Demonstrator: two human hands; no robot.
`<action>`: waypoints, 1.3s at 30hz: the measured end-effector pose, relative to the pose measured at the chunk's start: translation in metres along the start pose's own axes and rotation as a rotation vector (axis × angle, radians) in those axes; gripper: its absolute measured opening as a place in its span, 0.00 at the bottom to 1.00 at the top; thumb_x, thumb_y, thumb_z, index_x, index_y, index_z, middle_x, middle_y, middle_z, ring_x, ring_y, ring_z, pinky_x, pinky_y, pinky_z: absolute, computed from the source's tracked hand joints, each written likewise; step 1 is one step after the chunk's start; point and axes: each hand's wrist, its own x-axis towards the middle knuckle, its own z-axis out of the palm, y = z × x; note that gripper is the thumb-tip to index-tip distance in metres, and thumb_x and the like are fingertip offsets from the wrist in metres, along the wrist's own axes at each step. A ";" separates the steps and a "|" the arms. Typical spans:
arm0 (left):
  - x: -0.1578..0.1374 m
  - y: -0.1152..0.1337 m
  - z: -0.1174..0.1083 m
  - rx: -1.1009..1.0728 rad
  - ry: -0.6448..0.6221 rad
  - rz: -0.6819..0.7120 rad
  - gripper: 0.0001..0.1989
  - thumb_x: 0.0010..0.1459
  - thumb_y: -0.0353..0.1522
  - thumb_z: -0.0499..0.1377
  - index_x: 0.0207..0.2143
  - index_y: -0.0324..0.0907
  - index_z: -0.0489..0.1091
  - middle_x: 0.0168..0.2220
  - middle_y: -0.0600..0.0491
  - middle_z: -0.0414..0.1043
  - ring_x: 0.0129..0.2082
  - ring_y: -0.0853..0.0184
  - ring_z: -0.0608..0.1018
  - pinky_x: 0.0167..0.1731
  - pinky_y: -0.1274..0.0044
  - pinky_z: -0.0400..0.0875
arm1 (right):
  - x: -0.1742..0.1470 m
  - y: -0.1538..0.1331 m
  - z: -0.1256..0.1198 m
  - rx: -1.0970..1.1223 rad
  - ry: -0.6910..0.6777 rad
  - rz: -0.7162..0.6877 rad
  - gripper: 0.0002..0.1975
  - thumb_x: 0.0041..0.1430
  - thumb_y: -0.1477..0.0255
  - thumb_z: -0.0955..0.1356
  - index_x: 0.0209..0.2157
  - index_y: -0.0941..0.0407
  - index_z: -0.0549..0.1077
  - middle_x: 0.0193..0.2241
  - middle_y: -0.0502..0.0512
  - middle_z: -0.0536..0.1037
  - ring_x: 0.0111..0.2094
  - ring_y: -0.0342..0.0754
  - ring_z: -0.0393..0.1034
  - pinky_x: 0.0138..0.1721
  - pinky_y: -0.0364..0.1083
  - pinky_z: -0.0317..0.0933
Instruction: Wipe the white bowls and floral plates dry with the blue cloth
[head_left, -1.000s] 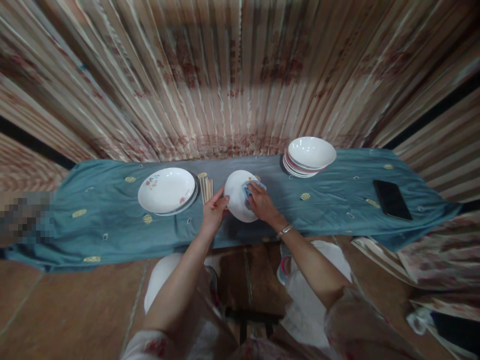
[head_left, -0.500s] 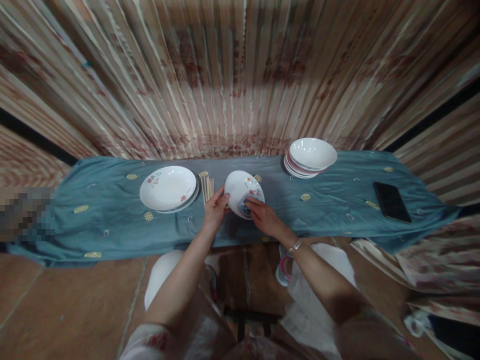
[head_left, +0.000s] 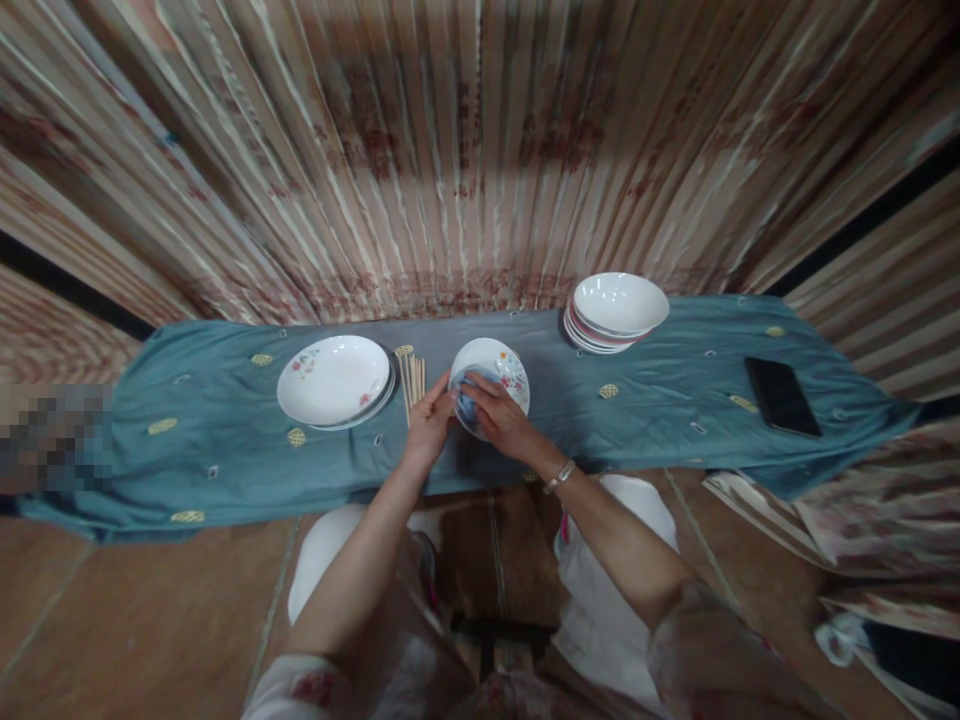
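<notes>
A small white plate point(head_left: 487, 352) with a printed flower pattern is held tilted over the middle of the table. My left hand point(head_left: 430, 420) grips its left rim, thumb on top. My right hand point(head_left: 504, 412) presses a blue cloth point(head_left: 466, 392) against the left part of the plate's face, and its fingers hide part of the cloth. Just left of the plate lie several wooden chopsticks point(head_left: 412, 380). Farther left sits a stack of larger white plates point(head_left: 337, 380) with red flowers on the top one.
A stack of white bowls point(head_left: 621, 302) stands at the back right of the table, which a teal cloth point(head_left: 225, 430) with yellow pineapples covers. A black phone or tablet point(head_left: 782, 396) lies at the right. Behind hangs a striped curtain point(head_left: 465, 150).
My right hand has slid leftward across the plate with the blue cloth, from its lower right part to its left side. My left hand keeps its grip on the rim.
</notes>
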 end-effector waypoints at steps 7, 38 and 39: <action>-0.002 0.001 -0.002 0.002 -0.044 -0.007 0.33 0.39 0.38 0.72 0.51 0.42 0.76 0.31 0.53 0.80 0.27 0.68 0.76 0.31 0.75 0.75 | 0.010 0.017 -0.006 -0.073 0.053 0.065 0.26 0.63 0.78 0.57 0.62 0.60 0.63 0.66 0.65 0.59 0.67 0.54 0.51 0.68 0.60 0.46; 0.007 -0.019 -0.004 0.098 -0.087 0.085 0.30 0.48 0.48 0.66 0.50 0.41 0.76 0.49 0.48 0.78 0.52 0.58 0.76 0.53 0.69 0.68 | -0.006 -0.018 -0.005 0.445 0.146 0.173 0.11 0.53 0.66 0.72 0.38 0.55 0.77 0.38 0.54 0.80 0.40 0.48 0.73 0.47 0.47 0.65; 0.007 -0.019 -0.004 0.101 -0.079 0.109 0.30 0.48 0.49 0.66 0.49 0.40 0.77 0.50 0.47 0.77 0.54 0.57 0.75 0.55 0.68 0.66 | -0.001 -0.018 -0.003 0.443 0.181 0.198 0.12 0.52 0.64 0.73 0.36 0.56 0.77 0.36 0.53 0.80 0.39 0.48 0.73 0.45 0.46 0.65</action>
